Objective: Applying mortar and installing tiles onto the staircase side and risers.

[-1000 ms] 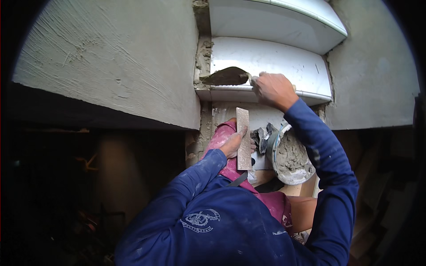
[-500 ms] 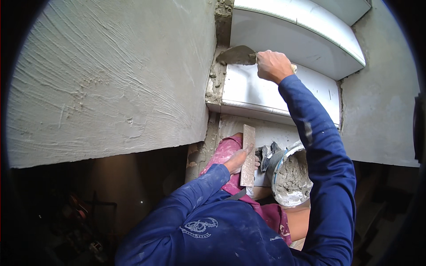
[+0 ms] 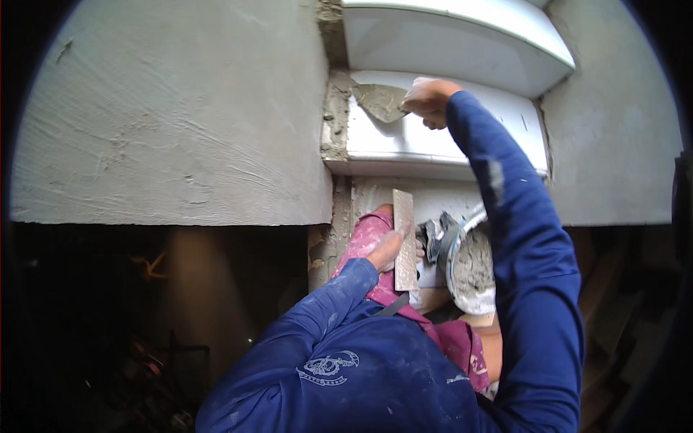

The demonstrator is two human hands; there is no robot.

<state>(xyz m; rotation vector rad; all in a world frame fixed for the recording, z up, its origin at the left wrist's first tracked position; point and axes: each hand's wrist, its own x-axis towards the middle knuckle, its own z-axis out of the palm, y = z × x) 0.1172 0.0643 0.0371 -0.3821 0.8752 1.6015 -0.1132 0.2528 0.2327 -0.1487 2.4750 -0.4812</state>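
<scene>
My right hand (image 3: 427, 101) is closed on a trowel (image 3: 380, 102), whose mortar-coated blade hangs over a white tiled stair tread (image 3: 382, 148), beside the rough mortar strip (image 3: 334, 115) along its left side. Lower down, my left hand (image 3: 390, 249) grips a narrow speckled beige tile strip (image 3: 403, 274), held upright in the picture by my pink-clad left leg (image 3: 350, 252). Right of that hand stands a bucket of grey mortar (image 3: 473, 260), partly hidden by my right forearm, with a crumpled dark item (image 3: 434, 234) against it.
A higher white step (image 3: 462, 47) is above the tread. Plastered grey walls flank the stairs on the left (image 3: 166, 123) and right (image 3: 613, 144). Below the left wall's edge is a dark drop (image 3: 202, 274) with dim objects, some orange.
The trowel rose from the tread's front edge toward the back left corner, then came slightly down, its blade now tilted differently. My left hand still holds the tile strip; the view has shifted slightly.
</scene>
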